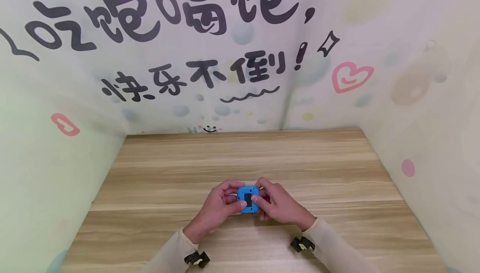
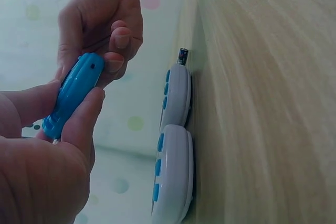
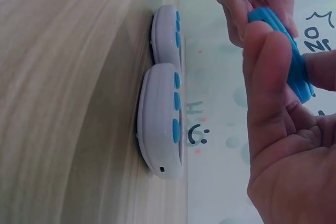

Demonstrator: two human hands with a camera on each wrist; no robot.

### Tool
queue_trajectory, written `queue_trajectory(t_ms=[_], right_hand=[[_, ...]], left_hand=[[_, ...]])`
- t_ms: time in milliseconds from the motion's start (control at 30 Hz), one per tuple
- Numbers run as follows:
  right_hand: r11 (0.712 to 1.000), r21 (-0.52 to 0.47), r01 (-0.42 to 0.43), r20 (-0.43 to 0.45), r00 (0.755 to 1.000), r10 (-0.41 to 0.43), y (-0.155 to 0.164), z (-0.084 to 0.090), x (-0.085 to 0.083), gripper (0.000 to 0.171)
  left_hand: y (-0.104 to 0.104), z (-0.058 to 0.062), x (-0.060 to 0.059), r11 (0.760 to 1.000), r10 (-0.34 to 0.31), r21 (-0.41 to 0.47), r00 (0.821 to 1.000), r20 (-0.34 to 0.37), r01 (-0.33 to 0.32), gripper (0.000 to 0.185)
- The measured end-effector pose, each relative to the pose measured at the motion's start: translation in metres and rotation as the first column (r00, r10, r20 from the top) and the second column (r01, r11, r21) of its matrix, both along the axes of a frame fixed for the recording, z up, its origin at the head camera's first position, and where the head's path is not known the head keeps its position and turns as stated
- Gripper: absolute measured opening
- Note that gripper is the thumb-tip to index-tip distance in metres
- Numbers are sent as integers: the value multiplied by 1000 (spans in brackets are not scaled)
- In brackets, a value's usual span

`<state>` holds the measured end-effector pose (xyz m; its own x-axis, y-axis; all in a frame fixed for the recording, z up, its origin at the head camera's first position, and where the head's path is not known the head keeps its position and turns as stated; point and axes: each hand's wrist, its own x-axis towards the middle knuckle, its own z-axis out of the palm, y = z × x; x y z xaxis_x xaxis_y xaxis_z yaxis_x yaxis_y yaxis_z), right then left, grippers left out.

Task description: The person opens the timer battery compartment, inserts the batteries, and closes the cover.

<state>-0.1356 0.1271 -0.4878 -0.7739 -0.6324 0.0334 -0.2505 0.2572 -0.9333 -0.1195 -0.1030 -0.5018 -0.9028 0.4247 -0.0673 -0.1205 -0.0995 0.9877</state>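
Observation:
Both hands hold a small rounded blue plastic case (image 1: 248,189) with a dark rectangle in its middle. My left hand (image 1: 219,206) grips its left side, thumb on the face. From the right, my right hand (image 1: 279,203) pinches it with the thumb beside the dark rectangle. The left wrist view shows the blue case (image 2: 76,90) edge-on, held above the table, a small dark slot at one end. Two white devices with blue buttons lie on the table, a nearer one (image 2: 173,177) and a farther one (image 2: 176,95). Neither can be made out in the head view.
A small dark cylinder (image 2: 182,56) shows beyond the farther white device. The wood-grain table (image 1: 168,169) meets printed walls at the back (image 1: 240,114) and both sides. Black straps (image 1: 303,244) sit at the wrists, over light sleeves.

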Motion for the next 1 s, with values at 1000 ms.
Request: queue_trajectory(t_ms=[1000], right_hand=[[980, -46, 192, -39, 980, -193, 5, -7, 0, 25]], left_hand=[[-2, -3, -2, 991, 114, -70, 994, 4, -113, 47]])
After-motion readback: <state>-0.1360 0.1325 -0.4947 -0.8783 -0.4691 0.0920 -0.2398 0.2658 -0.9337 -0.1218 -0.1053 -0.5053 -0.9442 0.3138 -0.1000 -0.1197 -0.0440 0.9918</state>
